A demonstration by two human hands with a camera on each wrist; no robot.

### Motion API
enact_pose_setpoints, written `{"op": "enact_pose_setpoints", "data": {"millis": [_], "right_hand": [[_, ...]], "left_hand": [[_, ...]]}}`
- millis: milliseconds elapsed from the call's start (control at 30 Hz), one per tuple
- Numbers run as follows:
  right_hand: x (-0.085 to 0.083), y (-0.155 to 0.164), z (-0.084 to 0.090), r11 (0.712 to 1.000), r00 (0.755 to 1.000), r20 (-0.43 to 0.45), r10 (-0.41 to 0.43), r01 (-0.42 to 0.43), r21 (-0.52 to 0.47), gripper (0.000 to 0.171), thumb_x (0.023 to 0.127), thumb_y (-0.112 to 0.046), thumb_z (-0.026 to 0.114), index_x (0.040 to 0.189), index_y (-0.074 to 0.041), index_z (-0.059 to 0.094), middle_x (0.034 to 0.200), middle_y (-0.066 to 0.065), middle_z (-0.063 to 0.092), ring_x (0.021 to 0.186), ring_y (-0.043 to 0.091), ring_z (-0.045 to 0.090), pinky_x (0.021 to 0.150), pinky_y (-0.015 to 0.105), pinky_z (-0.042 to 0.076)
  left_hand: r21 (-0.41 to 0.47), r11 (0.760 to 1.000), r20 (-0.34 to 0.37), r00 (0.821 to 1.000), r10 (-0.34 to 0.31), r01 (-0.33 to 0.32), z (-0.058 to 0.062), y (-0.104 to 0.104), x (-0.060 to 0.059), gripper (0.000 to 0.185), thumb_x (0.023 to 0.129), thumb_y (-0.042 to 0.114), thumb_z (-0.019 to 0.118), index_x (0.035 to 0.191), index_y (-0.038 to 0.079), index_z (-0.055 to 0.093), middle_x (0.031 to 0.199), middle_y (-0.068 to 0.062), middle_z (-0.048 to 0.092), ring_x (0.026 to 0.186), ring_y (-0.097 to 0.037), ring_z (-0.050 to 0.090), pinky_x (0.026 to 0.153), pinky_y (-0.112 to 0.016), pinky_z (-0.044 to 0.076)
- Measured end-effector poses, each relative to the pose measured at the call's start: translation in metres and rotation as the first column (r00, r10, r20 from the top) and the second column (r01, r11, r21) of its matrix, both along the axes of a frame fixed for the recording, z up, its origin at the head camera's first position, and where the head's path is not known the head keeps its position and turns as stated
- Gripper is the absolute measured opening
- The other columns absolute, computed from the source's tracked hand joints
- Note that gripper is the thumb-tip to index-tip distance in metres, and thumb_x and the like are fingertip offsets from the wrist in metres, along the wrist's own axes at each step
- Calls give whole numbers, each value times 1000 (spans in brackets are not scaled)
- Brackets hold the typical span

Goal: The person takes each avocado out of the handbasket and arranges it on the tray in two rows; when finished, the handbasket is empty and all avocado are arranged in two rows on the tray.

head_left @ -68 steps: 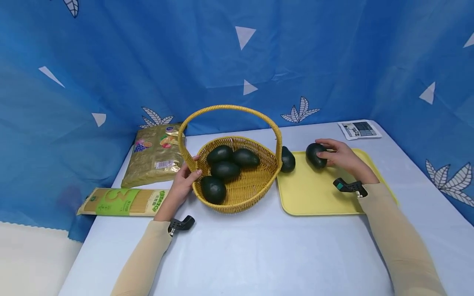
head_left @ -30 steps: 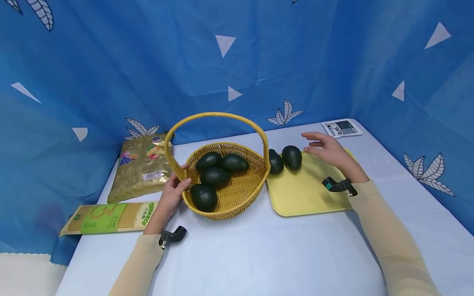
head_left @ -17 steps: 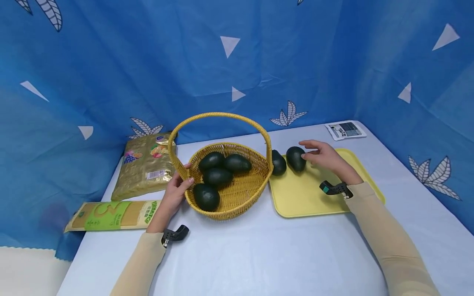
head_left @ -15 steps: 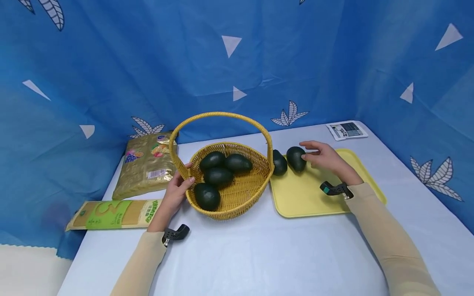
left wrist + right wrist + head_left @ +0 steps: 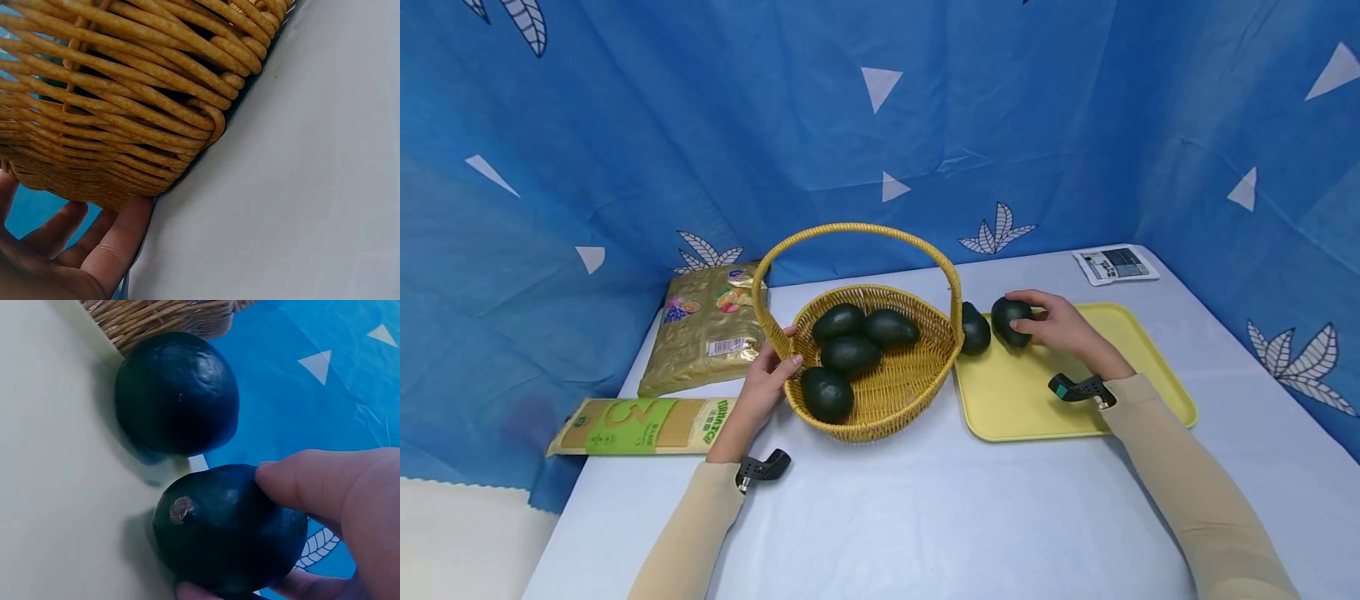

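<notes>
1. While my left hand curled its fingers round the near rim of the wicker basket to steady it, my right hand closed on an avocado lying on the yellow tray.
2. Nearest me, four avocados sat inside the basket just beyond my left fingertips, the closest one against the near wall.
3. Beyond my right wrist, thumb and fingers wrapped the fruit; the wrist view showed its stem end pointing away from my palm.
4. Just left of that grip, a second avocado lay touching or nearly touching the basket's outer wall, close beside the held one.
5. I judged this to be the grasping step, with the fruit not yet lifted off the tray.
6. Farther off to the left lay a noodle packet and a gold bag; far right, a small card.
7. Lifting next would call for clearing the neighbour and the basket handle overhead.
</notes>
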State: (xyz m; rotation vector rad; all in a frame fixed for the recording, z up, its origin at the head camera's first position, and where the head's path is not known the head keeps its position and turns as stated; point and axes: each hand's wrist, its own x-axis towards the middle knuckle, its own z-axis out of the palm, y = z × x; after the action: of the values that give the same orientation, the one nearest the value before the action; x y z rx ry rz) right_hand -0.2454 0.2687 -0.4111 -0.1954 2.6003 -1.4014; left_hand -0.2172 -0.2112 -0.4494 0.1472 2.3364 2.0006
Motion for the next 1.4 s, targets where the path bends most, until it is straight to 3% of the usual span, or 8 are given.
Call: {"op": "enact_pose_setpoints", "data": {"millis": [367,667,967,1267,1400], "right_hand": [[-1,14,5,998,998,26,-50,49,34,57,100,-16,63,152,-6,44,158,30,34,133,51,50,89,42,59],[1,25,4,997,998,25,-56,55,54,59,100,-17,63,154,-5,41,159,32,32,134,52,48,82,34,58],[1,26,8,995,998,32,-62,59,85,66,101,-24,62,158,-6,34,161,32,30,140,55,41,95,51,58],[7,30,20,991,995,-43,-90,94,99,64,101,-23,61,157,-5,37,160,33,32,141,51,43,88,40,60],[10,31,24,989,993,-66,-99,106,106,64,101,-27,61,157,-7,36,160,32,33,141,51,42,96,50,57]], "left_hand": [[3,1000,-3,1000,-8,8,-1,-2,0,56,104,15,56,157,14,38,161,-14,39,139,-27,42,94,-9,45],[28,999,-8,1000,-24,24,-1,-2,1,56,104,12,55,157,13,37,158,-16,40,134,-24,43,94,-11,47],[32,999,-10,1000,-23,24,0,-2,-1,55,104,12,55,156,12,38,161,-15,39,140,-30,42,93,-10,47],[39,999,-2,1000,-21,21,2,0,0,56,103,12,55,156,10,37,161,-17,37,138,-28,43,93,-11,48],[47,999,-3,1000,-17,17,2,1,0,56,103,11,55,156,11,37,160,-18,39,135,-26,45,92,-12,49]]}}
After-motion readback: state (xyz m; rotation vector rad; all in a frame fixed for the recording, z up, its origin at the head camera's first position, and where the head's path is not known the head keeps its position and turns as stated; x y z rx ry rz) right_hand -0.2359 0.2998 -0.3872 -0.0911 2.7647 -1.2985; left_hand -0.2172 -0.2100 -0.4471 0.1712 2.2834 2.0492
